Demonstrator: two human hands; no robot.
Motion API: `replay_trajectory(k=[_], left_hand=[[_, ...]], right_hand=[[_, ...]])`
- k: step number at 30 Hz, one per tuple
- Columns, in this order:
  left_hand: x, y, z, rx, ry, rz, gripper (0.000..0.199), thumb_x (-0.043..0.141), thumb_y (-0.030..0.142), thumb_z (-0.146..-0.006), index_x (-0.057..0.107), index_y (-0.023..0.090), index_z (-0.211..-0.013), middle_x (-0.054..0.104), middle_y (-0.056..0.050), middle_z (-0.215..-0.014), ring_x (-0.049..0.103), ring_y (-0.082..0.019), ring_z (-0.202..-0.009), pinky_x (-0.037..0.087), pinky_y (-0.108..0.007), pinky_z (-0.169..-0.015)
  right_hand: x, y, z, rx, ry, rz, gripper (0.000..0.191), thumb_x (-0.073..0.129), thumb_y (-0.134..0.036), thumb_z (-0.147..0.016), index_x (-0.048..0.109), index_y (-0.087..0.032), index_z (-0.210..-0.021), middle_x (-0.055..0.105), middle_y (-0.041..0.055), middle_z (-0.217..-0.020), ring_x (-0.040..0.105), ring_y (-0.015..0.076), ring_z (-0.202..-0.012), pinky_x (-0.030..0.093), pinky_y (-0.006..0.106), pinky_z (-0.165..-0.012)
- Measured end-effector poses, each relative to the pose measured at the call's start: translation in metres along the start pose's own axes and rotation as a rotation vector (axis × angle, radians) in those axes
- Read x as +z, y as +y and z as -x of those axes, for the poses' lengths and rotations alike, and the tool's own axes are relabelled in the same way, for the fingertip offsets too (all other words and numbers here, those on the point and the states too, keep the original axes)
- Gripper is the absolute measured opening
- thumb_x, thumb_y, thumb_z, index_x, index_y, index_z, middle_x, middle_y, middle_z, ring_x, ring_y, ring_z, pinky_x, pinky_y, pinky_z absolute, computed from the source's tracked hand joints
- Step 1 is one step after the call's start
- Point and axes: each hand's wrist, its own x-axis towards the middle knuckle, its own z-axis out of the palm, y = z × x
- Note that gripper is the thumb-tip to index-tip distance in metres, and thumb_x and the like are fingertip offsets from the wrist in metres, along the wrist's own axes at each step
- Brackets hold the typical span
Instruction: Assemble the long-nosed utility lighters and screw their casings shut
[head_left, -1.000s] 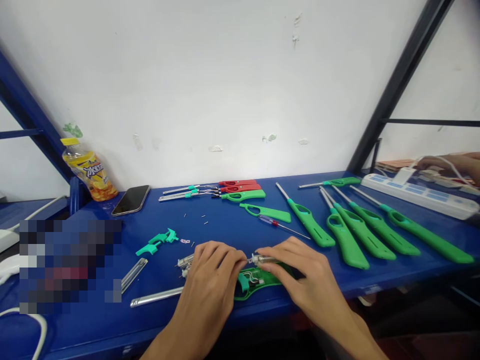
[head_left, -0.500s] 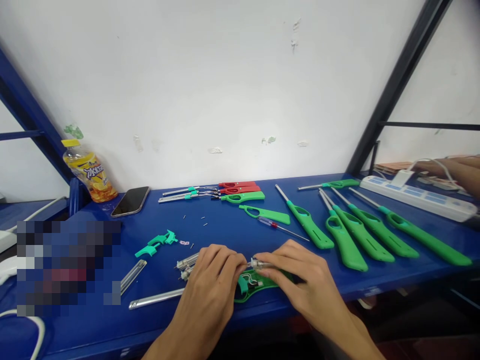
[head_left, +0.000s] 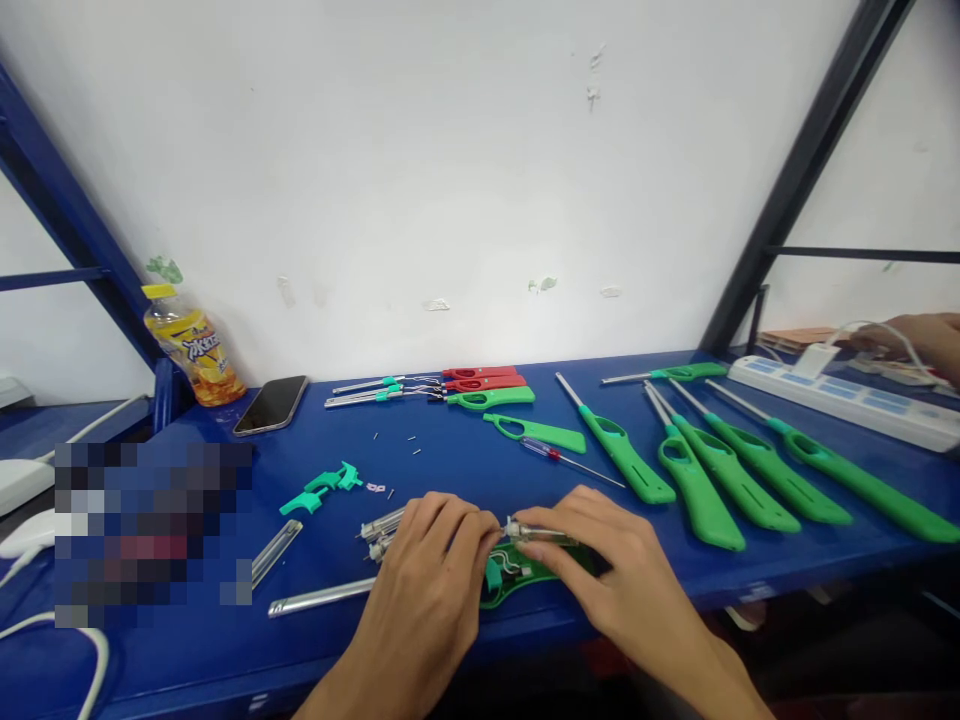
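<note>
My right hand point(head_left: 626, 570) pinches a clear cylindrical cartridge point(head_left: 536, 532) between thumb and fingers. My left hand point(head_left: 435, 590) is closed beside the cartridge's tip, its fingertips pressed together on something too small to make out. Below the fingers lies an opened green lighter shell point(head_left: 496, 594) with white wires and a teal part; my hands partly cover it. A metal tube point(head_left: 322, 597) extends left from under my left hand. More clear cartridges point(head_left: 382, 522) lie just left of that hand.
Assembled green lighters point(head_left: 750, 485) and a power strip point(head_left: 840, 400) are at the right. A screwdriver point(head_left: 551, 452) and opened lighters point(head_left: 487, 384) lie behind my hands. Teal pieces point(head_left: 322, 484), a phone point(head_left: 271, 405) and a bottle point(head_left: 196, 350) stand or lie left. Another person's hand point(head_left: 919, 335) appears far right.
The view has shifted slightly, moving the scene a little rightward. My right fingers have slid back along the cartridge, exposing more of it. Both hands stay close together.
</note>
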Motion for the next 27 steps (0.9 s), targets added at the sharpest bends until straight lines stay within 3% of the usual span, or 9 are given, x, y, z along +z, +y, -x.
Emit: replay_trajectory(k=[5, 9, 15, 20, 23, 27], left_hand=[[-0.010, 0.003, 0.006, -0.088, 0.034, -0.090, 0.025, 0.048, 0.018, -0.109, 0.058, 0.019, -0.132, 0.073, -0.010, -0.112, 0.068, -0.030, -0.101, 0.053, -0.052, -0.091], [-0.016, 0.002, 0.024, -0.086, -0.025, -0.154, 0.038, 0.054, 0.029, -0.107, 0.055, 0.016, -0.143, 0.072, -0.015, -0.121, 0.069, -0.035, -0.111, 0.058, -0.056, -0.092], [-0.014, 0.000, 0.035, -0.078, -0.055, -0.104, 0.031, 0.061, 0.025, -0.103, 0.061, 0.022, -0.135, 0.072, -0.011, -0.120, 0.071, -0.031, -0.109, 0.063, -0.049, -0.092], [-0.013, 0.006, 0.026, -0.059, -0.027, -0.100, 0.028, 0.062, 0.028, -0.101, 0.064, 0.020, -0.128, 0.073, -0.013, -0.116, 0.071, -0.033, -0.108, 0.063, -0.053, -0.091], [-0.011, 0.009, 0.023, -0.057, -0.069, -0.089, 0.031, 0.068, 0.032, -0.099, 0.064, 0.021, -0.128, 0.071, -0.012, -0.117, 0.070, -0.034, -0.108, 0.062, -0.055, -0.093], [-0.010, 0.011, 0.021, -0.057, -0.108, -0.063, 0.025, 0.066, 0.024, -0.099, 0.065, 0.020, -0.124, 0.069, -0.011, -0.111, 0.069, -0.031, -0.099, 0.062, -0.055, -0.091]], right_hand=[[0.000, 0.002, 0.002, 0.093, 0.028, 0.031, 0.018, 0.075, -0.026, -0.100, 0.075, -0.031, -0.117, 0.079, -0.0012, -0.100, 0.069, 0.0223, -0.091, 0.053, 0.035, -0.086], [-0.003, 0.001, 0.001, 0.120, -0.017, 0.016, 0.008, 0.072, -0.028, -0.102, 0.074, -0.032, -0.108, 0.078, -0.0030, -0.102, 0.069, 0.0216, -0.095, 0.052, 0.034, -0.087], [-0.011, 0.000, 0.000, 0.161, -0.122, 0.029, 0.007, 0.067, -0.028, -0.105, 0.074, -0.030, -0.105, 0.075, 0.0004, -0.106, 0.068, 0.0228, -0.102, 0.051, 0.036, -0.093], [-0.016, 0.001, 0.003, 0.194, -0.186, 0.050, 0.013, 0.064, -0.028, -0.107, 0.077, -0.031, -0.107, 0.074, 0.0014, -0.107, 0.067, 0.0224, -0.103, 0.051, 0.037, -0.094], [-0.017, 0.001, 0.004, 0.192, -0.197, 0.052, 0.015, 0.063, -0.030, -0.108, 0.078, -0.032, -0.109, 0.072, 0.0010, -0.107, 0.066, 0.0218, -0.102, 0.051, 0.036, -0.093], [-0.018, 0.001, 0.004, 0.193, -0.213, 0.037, 0.016, 0.063, -0.031, -0.108, 0.079, -0.034, -0.109, 0.072, -0.0003, -0.105, 0.066, 0.0204, -0.100, 0.051, 0.035, -0.091]])
